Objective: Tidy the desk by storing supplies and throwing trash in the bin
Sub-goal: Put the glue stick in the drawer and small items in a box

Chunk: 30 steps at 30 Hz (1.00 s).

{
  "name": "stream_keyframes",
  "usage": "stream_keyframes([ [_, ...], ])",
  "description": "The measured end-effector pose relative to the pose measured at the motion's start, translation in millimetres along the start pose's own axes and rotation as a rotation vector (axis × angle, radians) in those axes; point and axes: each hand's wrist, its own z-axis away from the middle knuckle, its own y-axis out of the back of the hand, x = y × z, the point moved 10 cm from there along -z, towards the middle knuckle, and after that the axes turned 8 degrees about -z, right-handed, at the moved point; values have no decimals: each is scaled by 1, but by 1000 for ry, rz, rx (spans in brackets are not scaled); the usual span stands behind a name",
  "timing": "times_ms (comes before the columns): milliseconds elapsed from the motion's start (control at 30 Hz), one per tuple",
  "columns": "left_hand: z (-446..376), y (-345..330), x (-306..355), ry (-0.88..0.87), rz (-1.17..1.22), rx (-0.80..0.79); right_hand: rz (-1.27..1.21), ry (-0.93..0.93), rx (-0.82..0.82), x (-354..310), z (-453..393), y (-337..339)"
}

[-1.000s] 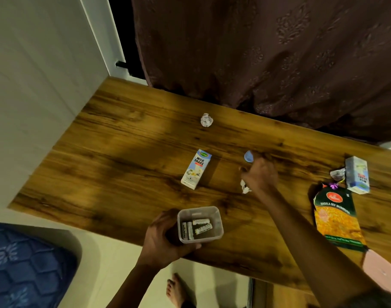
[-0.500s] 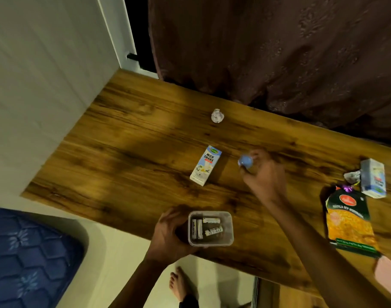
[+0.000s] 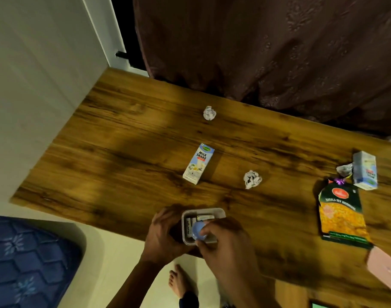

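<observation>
Left hand (image 3: 162, 235) wrapped round clear container (image 3: 203, 213) at the surface (image 3: 123, 152) edge, steadying it. Right hand (image 3: 223, 238) pinching small blue cap (image 3: 198, 231) just over the opening, apparently for stowing among the batteries (image 3: 189, 225). Crumpled paper (image 3: 252, 179) left for binning.

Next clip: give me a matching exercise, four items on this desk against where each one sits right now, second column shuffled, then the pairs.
Items:
1. blue cap
2. milkshake carton
3. snack packet
4. far paper ball

Places:
A. right side of the desk, below a small carton
B. nearest the curtain
C. pinched in the right hand over the container
D. mid-desk, left of the other paper ball

Pairs: 1-C, 2-D, 3-A, 4-B
</observation>
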Motion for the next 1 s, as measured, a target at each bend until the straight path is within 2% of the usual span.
stream_keyframes([
  [167, 2, -1, 0, -12, 37, -11, -38, -30, -17, 2, -17, -15],
  [467, 4, -7, -7, 14, -9, -56, 93, -84, -111, 23, -40, -50],
  [633, 2, -7, -5, 4, -21, -57, 66, -25, -159, 23, -43, -55],
  [1000, -2, -5, 2, 4, -5, -64, -178, 39, 93, 32, 0, 18],
])
